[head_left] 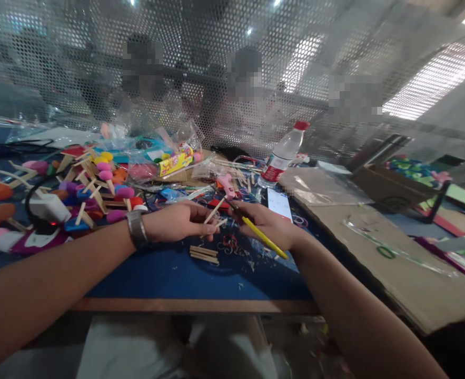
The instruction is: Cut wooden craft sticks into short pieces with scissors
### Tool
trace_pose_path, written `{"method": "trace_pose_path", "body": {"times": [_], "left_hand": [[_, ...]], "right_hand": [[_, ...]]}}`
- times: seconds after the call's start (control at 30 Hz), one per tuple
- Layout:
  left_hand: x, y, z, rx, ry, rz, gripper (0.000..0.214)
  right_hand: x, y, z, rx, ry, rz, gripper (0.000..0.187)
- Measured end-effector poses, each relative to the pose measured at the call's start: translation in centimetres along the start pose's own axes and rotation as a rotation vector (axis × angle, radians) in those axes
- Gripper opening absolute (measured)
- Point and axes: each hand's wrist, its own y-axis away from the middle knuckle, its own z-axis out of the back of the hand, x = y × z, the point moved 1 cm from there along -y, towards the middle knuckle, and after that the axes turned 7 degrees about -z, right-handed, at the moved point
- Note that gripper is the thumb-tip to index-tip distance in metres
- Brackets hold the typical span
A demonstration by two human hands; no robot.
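My left hand point(187, 221), with a dark wristwatch point(137, 229) at its wrist, pinches a thin wooden stick point(214, 210) that points up and to the right. Facing it, my right hand point(266, 223) is closed around a yellow-handled tool point(264, 237). The tool's dark front end points at the stick; whether it is a cutter or pliers I cannot make out. Several short wooden sticks point(204, 255) lie side by side on the blue tabletop point(216, 284) below my left hand. Curled rubber bands point(229, 243) and pale scraps point(250, 263) are scattered beside them.
On the left is a pile of wooden sticks with colourful foam pieces point(98, 195). A pink glue gun point(226, 185), a water bottle point(282, 158) and a lit phone point(279, 204) stand or lie behind my hands. Cardboard point(358, 252) covers the right side; perforated mesh point(200, 68) rises behind.
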Motion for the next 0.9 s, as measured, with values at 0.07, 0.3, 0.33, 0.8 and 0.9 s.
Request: {"method": "trace_pose_path", "body": {"times": [0.07,0.3,0.33,0.8,0.9], "left_hand": [[0.05,0.07,-0.12,-0.033,-0.311,-0.014,0.015],[0.01,0.34,-0.34,0.017,-0.809,-0.182,0.009],[0.02,0.36,-0.32,0.018,-0.810,-0.189,0.009],[0.00,0.40,0.16,0.049,-0.860,-0.184,0.009],[0.23,0.19,0.45,0.003,-0.889,-0.148,0.011]], "right_hand": [[-0.12,-0.11,0.08,-0.064,-0.037,-0.027,0.013],[0.13,-0.23,-0.49,-0.147,-0.083,-0.037,0.016],[0.14,-0.25,-0.57,-0.149,-0.074,-0.039,0.016],[0.13,-0.51,-0.66,-0.118,0.030,-0.099,0.019],[0.18,-0.49,-0.62,-0.118,0.021,-0.101,0.019]]}}
